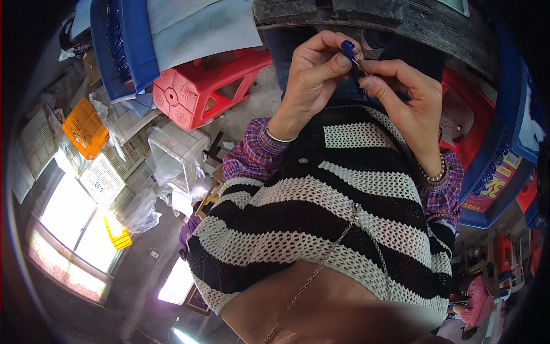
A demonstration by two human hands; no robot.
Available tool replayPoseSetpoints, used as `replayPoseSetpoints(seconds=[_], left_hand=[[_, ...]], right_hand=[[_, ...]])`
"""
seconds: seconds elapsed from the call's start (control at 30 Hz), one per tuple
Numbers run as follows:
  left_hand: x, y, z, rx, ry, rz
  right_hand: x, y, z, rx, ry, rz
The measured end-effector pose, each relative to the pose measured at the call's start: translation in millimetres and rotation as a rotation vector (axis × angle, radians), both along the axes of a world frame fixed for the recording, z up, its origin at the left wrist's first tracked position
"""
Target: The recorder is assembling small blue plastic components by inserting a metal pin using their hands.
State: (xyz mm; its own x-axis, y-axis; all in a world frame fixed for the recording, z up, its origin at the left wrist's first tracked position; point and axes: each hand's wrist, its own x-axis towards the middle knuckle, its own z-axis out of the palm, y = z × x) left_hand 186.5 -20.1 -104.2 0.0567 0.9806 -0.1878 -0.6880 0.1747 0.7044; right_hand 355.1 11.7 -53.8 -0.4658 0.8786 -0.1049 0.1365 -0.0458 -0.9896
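My left hand [318,71] is raised near the front edge of the dark bench. Its thumb and forefinger pinch a small dark-blue plastic piece [348,48] with a slim shaft running down from it; its exact kind does not show. From the other side my right hand [404,92] pinches the thin, shiny lower part of the same piece between thumb and forefinger. The tips of both hands are close together, and the fingers partly cover the piece.
A dark worn bench [424,34] runs along the far side. Blue trays [140,46] with dark-blue items stand at left; another blue tray [487,189] is at right. Red stools [177,97] flank me. Crates [86,129] lie at left; another person [476,301] is at lower right.
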Motion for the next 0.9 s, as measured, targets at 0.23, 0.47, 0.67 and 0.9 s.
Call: replayPoseSetpoints(seconds=[0.23, 0.47, 0.67, 0.9], left_hand=[[1.5, 0.2, 1.1, -0.006, -0.002, 0.005], [1.7, -0.1, 1.1, -0.017, -0.007, 0.010], [1.9, -1.2, 2.3, -0.044, -0.004, 0.015], [3.0, -1.0, 1.6, -0.031, -0.022, 0.018]], right_hand=[[0.7, 0.1, -0.2, 0.015, -0.030, 0.006], [-0.1, -0.3, -1.5, 0.021, -0.032, -0.001], [-0.5, -0.5, -1.3, 0.023, -0.040, -0.007], [0.4, -1.7, -2.2, 0.003, -0.050, -0.013]])
